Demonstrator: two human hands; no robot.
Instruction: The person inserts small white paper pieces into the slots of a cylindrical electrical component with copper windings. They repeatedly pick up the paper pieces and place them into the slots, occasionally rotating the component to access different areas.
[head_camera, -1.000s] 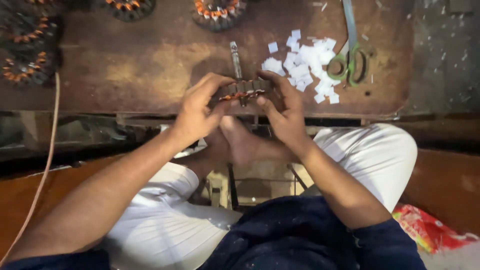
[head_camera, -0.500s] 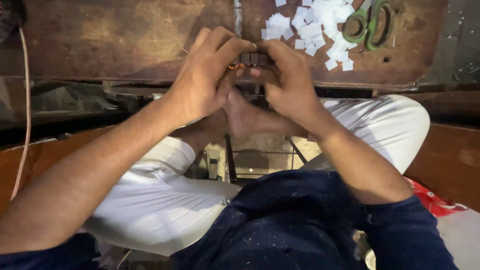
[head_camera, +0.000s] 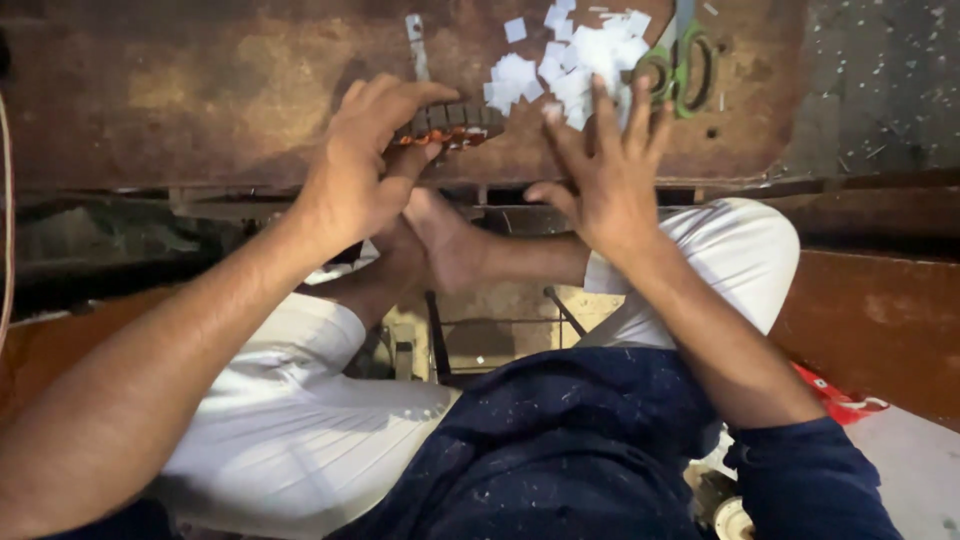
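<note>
My left hand (head_camera: 365, 165) grips a small round motor stator (head_camera: 450, 122) with copper windings and dark slots, holding it at the near edge of a worn brown wooden bench (head_camera: 200, 90). My right hand (head_camera: 605, 170) is off the stator, fingers spread, reaching toward a heap of small white paper slips (head_camera: 565, 65) lying on the bench just beyond it. Whether a slip is pinched at its fingertips cannot be told.
Green-handled scissors (head_camera: 680, 65) lie right of the paper heap. A thin metal strip (head_camera: 415, 40) rests on the bench behind the stator. I sit cross-legged in white trousers, bare foot (head_camera: 450, 240) under the bench edge. A red bag (head_camera: 835, 395) lies at my right.
Both hands held the stator together earlier. My right hand has let go and opened toward the paper slips. My view has shifted closer to the bench.
</note>
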